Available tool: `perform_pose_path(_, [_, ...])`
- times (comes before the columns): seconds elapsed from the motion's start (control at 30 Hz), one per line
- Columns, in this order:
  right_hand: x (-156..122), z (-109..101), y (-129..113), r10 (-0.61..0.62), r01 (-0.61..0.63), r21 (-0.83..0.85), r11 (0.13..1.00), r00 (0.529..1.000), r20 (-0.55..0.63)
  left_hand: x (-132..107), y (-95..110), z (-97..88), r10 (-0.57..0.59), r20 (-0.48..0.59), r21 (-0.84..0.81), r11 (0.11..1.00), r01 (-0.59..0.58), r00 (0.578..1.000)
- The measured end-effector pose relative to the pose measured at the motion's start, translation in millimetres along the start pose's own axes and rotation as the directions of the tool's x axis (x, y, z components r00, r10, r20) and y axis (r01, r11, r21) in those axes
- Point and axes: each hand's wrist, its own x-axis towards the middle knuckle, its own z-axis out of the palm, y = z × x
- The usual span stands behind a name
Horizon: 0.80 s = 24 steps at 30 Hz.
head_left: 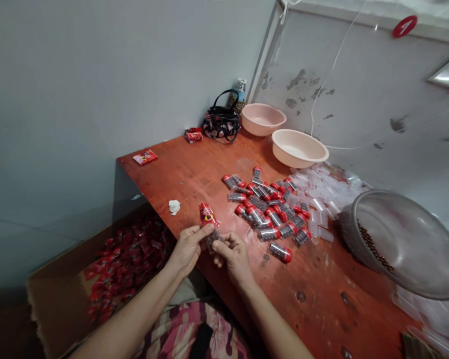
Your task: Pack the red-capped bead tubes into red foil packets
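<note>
Both of my hands meet over the near edge of the red table. My left hand (189,247) is closed, its thumb and fingers pinching a red printed wrapper (206,213) that stands up above it. Under the wrapper is a small clear tube (211,239) with dark balls in it. My right hand (235,255) is closed with its thumb and fingers on the lower part of this tube. How far the wrapper goes around the tube is partly hidden by the fingers. Just right of my hands lies a red-capped tube (280,253) filled with dark balls.
Filled red-capped tubes (260,217) lie heaped beside many clear tubes (322,187). A grey basin (407,239) holds brown balls. Two pale basins (299,147), a floral handbag (220,124), red packets (145,157) and crumpled tissue (174,207) are on the table (164,169). A cardboard box (56,304) of red packages stands lower left.
</note>
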Motion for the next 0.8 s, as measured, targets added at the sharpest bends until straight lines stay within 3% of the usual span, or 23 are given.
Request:
perform_pose_path(0.17, [-5.1,-0.6,-1.8,-0.236,0.202,-0.338,0.919,0.97,-0.064,1.8,1.7,-1.9,0.045,-0.093,-0.042,0.998,-0.049,0.995])
perform_pose_path(0.23, [-4.7,-1.0,-1.3,-0.194,0.174,-0.276,0.945,0.98,-0.046,1.4,2.2,-2.6,0.048,-0.065,-0.041,0.998,-0.051,0.997])
perform_pose_path(0.37, [-1.8,0.4,1.8,0.011,-0.014,0.083,0.996,0.999,0.041,-1.7,1.7,-5.1,-0.032,0.115,-0.021,0.999,0.035,0.993])
perform_pose_path(0.47, [-2.9,3.5,2.6,0.011,-0.014,0.121,0.993,1.0,0.021,-3.3,0.4,-7.1,-0.072,0.182,0.009,0.997,0.072,0.981])
perform_pose_path(0.63, [-4.8,4.1,3.1,-0.037,0.035,0.073,0.997,0.999,0.026,-5.8,0.3,-7.3,-0.074,0.16,0.022,0.997,0.071,0.984])
perform_pose_path(0.8, [1.7,-3.8,-1.0,0.063,-0.077,0.132,0.988,0.992,0.107,-12.2,3.4,-1.5,-0.022,0.096,-0.039,0.999,0.026,0.995])
